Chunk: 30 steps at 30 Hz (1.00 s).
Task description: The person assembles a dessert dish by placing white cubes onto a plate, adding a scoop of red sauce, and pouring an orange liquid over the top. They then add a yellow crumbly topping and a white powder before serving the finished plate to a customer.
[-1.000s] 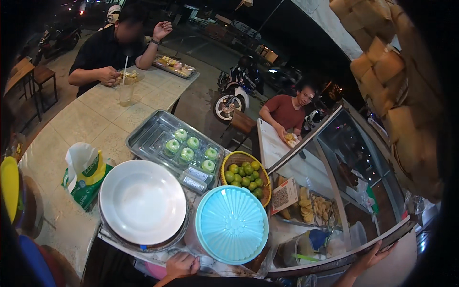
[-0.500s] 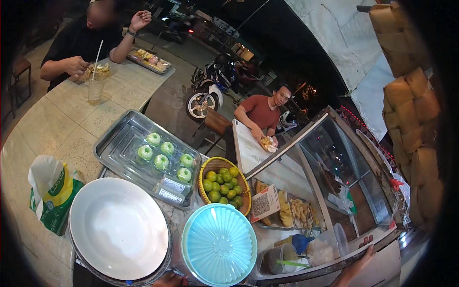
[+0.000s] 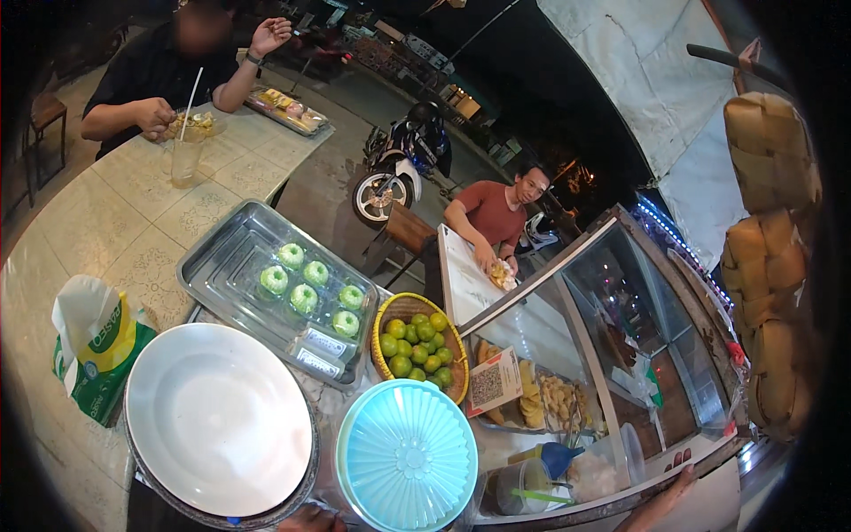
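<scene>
My right hand [image 3: 667,502] is at the lower right, its fingers hooked over the wooden edge of the glass display case [image 3: 620,310]. At the bottom edge, my left hand [image 3: 312,519] shows only in part, between a large white bowl [image 3: 217,421] and a container with a light-blue ribbed lid [image 3: 409,457]. Its fingers are mostly cut off, so what it holds cannot be made out. The bowl looks bare inside and sits on a dark-rimmed pot. Beside the case's corner stand a clear cup [image 3: 519,488] and a blue funnel [image 3: 560,458].
A clear-lidded tray [image 3: 239,266] holds several green ring cakes. Next to it is a woven basket [image 3: 379,341] of green citrus fruits. A tissue pack [image 3: 99,355] lies left. Fried snacks [image 3: 557,399] fill the case. Two people sit beyond, eating. Woven pouches [image 3: 769,257] hang right.
The view has shifted slightly, so the scene sits a little differently. The seated person in red has lowered the head somewhat. My hands stay in about the same places.
</scene>
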Each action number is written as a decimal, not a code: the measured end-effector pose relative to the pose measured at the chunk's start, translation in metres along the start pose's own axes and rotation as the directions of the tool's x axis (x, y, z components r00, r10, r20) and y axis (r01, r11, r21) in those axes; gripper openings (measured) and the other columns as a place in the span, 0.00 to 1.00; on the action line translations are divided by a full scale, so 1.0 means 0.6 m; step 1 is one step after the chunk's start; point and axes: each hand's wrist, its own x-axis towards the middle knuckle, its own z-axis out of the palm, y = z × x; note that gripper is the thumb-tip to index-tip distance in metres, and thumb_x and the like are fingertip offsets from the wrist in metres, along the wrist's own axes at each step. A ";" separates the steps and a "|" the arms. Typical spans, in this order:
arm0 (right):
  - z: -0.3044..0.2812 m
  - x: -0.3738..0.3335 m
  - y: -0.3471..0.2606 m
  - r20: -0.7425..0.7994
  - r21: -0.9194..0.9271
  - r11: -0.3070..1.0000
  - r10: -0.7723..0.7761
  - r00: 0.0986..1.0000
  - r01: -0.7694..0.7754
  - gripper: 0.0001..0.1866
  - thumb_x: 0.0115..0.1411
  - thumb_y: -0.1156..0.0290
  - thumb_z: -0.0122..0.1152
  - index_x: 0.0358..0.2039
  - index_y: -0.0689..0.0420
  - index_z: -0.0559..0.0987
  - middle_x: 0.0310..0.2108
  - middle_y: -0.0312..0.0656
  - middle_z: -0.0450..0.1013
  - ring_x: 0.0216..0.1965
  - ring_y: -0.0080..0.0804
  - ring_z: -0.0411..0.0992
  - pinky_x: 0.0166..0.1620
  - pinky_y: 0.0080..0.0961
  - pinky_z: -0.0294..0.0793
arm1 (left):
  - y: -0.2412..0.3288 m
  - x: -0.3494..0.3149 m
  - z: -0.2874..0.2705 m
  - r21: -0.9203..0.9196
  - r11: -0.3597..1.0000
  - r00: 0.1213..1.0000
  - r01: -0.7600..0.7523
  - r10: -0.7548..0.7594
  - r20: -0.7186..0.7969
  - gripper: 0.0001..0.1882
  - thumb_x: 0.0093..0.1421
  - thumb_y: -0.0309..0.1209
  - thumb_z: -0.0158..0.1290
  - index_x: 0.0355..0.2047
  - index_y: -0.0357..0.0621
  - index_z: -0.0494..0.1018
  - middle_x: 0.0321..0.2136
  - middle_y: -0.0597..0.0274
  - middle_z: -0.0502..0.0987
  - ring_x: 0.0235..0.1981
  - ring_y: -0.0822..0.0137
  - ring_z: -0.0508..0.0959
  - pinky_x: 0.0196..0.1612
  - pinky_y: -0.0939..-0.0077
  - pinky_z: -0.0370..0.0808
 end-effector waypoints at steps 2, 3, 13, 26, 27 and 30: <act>0.004 0.001 -0.008 0.015 -0.023 0.999 -0.044 0.999 0.044 0.28 0.58 0.54 0.48 0.50 0.65 0.64 0.50 0.48 0.63 0.51 0.34 0.61 0.53 0.31 0.58 | -0.016 0.001 0.016 0.074 0.984 0.964 -0.164 0.176 -0.200 0.09 0.40 0.36 0.53 0.14 0.45 0.70 0.10 0.57 0.67 0.13 0.60 0.72 0.16 0.68 0.70; -0.005 0.007 0.005 0.003 -0.029 0.998 -0.050 0.999 0.050 0.28 0.57 0.54 0.48 0.50 0.65 0.64 0.50 0.48 0.63 0.51 0.34 0.61 0.53 0.31 0.57 | -0.057 -0.018 0.058 0.187 0.928 0.860 -0.323 0.370 -0.351 0.09 0.40 0.36 0.53 0.13 0.45 0.69 0.10 0.58 0.67 0.12 0.60 0.72 0.16 0.69 0.70; -0.016 0.020 0.028 -0.114 -0.011 0.999 -0.048 0.992 0.047 0.33 0.55 0.56 0.51 0.53 0.68 0.60 0.52 0.49 0.60 0.51 0.38 0.59 0.55 0.30 0.55 | -0.073 -0.046 0.045 0.000 0.966 0.964 -0.258 0.258 -0.064 0.11 0.39 0.38 0.54 0.11 0.47 0.66 0.09 0.60 0.66 0.11 0.64 0.71 0.14 0.72 0.68; 0.002 0.003 0.003 -0.112 -0.021 0.999 0.025 0.993 -0.027 0.34 0.56 0.54 0.51 0.55 0.65 0.58 0.54 0.50 0.57 0.53 0.39 0.57 0.56 0.31 0.54 | -0.034 -0.027 0.024 0.001 0.989 0.988 -0.145 0.145 -0.054 0.11 0.37 0.35 0.54 0.10 0.47 0.63 0.07 0.61 0.61 0.09 0.62 0.67 0.12 0.69 0.64; 0.004 -0.001 0.001 -0.099 -0.018 0.999 0.024 0.995 -0.026 0.35 0.56 0.53 0.51 0.55 0.65 0.58 0.54 0.50 0.56 0.53 0.39 0.57 0.56 0.31 0.54 | -0.035 -0.031 0.021 -0.004 0.991 0.991 -0.131 0.131 -0.035 0.11 0.37 0.35 0.54 0.10 0.47 0.63 0.08 0.62 0.61 0.09 0.62 0.67 0.12 0.69 0.63; 0.007 -0.007 -0.019 -0.084 -0.007 1.000 -0.028 0.996 0.028 0.34 0.55 0.53 0.52 0.52 0.67 0.60 0.51 0.51 0.59 0.49 0.40 0.60 0.52 0.32 0.59 | -0.034 -0.026 0.013 -0.076 0.983 0.985 -0.170 0.171 0.003 0.11 0.36 0.33 0.55 0.10 0.47 0.63 0.08 0.62 0.62 0.10 0.62 0.68 0.12 0.69 0.63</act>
